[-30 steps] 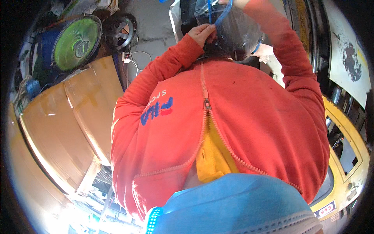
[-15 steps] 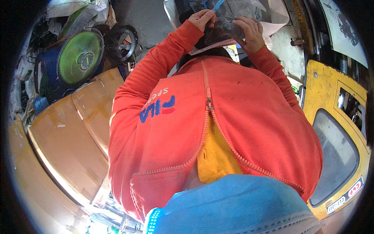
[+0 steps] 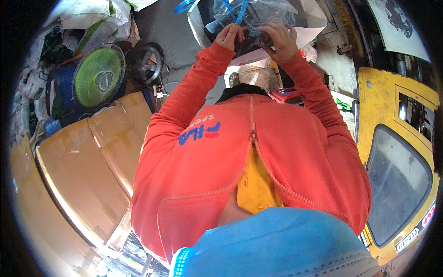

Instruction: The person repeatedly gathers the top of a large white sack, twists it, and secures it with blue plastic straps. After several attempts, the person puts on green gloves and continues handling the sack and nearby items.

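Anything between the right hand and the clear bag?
Nothing visible. The right hand is right at the clear bag; the blue strap is over by the left hand, not between.

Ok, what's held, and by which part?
Left hand seems to pinch clear plastic at its near side; whether the right hand grips it too is unclear.

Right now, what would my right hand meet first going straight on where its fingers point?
Probably the clear plastic, right at your right hand, though depth is hard to judge.
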A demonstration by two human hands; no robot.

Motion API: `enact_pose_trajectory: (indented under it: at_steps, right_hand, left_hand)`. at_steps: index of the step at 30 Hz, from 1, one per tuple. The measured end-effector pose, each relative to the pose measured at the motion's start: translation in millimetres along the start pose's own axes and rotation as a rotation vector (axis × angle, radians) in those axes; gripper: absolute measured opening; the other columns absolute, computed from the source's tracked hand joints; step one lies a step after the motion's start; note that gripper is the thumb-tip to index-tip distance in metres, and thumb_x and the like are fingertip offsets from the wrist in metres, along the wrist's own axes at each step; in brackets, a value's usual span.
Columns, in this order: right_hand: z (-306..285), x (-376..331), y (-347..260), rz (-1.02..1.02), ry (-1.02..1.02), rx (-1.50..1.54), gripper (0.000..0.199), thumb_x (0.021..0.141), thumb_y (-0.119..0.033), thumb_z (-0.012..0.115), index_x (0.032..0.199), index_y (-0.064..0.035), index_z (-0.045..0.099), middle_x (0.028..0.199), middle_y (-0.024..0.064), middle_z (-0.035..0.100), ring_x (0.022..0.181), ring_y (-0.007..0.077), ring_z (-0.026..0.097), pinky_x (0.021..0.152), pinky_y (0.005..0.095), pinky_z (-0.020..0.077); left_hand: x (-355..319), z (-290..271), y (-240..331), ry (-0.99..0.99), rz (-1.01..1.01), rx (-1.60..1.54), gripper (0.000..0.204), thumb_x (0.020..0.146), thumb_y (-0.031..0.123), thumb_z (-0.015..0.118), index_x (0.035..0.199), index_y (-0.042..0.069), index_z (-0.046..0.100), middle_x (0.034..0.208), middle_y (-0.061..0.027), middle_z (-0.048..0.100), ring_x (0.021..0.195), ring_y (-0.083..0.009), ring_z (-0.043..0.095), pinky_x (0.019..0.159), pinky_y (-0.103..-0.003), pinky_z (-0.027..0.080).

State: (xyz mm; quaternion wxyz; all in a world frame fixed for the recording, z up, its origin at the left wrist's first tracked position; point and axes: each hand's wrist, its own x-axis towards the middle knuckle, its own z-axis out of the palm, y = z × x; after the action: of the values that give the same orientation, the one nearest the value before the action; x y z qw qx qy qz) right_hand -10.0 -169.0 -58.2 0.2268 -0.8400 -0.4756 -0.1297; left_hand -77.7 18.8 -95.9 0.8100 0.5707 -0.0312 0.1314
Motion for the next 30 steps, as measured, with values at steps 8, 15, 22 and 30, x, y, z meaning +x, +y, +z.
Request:
enact_pose_trajectory:
  at_steps: [8,15,22,30]
  right_hand:
    - [-3,-5,15,0.0,-0.065,0.133,0.054,0.068,-0.034,0.071,0.115,-0.0177,0.049,0.118,0.0028,0.049,0.107,0.0232,0.048,0.092,0.0456,0.0282]
    - [1,41,104,0.472,0.385,-0.034,0.031,0.077,-0.031,0.061,0.091,-0.0033,0.055,0.092,0.018,0.057,0.082,0.0356,0.054,0.075,0.0449,0.0423]
    - [60,31,175,0.677,0.215,0.001,0.038,0.086,-0.037,0.044,0.108,-0.0067,0.052,0.107,0.0195,0.055,0.101,0.0398,0.05,0.084,0.0454,0.0413]
    - [96,11,197,0.931,-0.136,0.005,0.04,0.089,-0.04,0.037,0.112,-0.0069,0.04,0.111,0.0258,0.051,0.092,0.0435,0.053,0.074,0.0503,0.0438]
  left_hand:
    - [-2,0,-6,-0.007,0.068,0.104,0.038,0.094,0.029,0.037,0.066,0.006,0.049,0.06,-0.0031,0.047,0.061,-0.0151,0.046,0.081,-0.034,0.04]
    - [-14,12,-8,-0.008,-0.003,0.141,0.035,0.094,0.029,0.037,0.07,0.007,0.049,0.061,-0.0033,0.049,0.06,-0.0143,0.046,0.08,-0.033,0.041]
    - [-16,17,12,0.142,-0.132,0.174,0.031,0.094,0.025,0.041,0.071,0.006,0.049,0.063,0.0007,0.045,0.06,-0.0076,0.042,0.054,-0.022,0.035]
    - [-22,31,21,0.011,-0.054,0.42,0.031,0.094,0.024,0.041,0.07,0.005,0.049,0.063,0.002,0.041,0.058,-0.0078,0.036,0.053,-0.023,0.032]
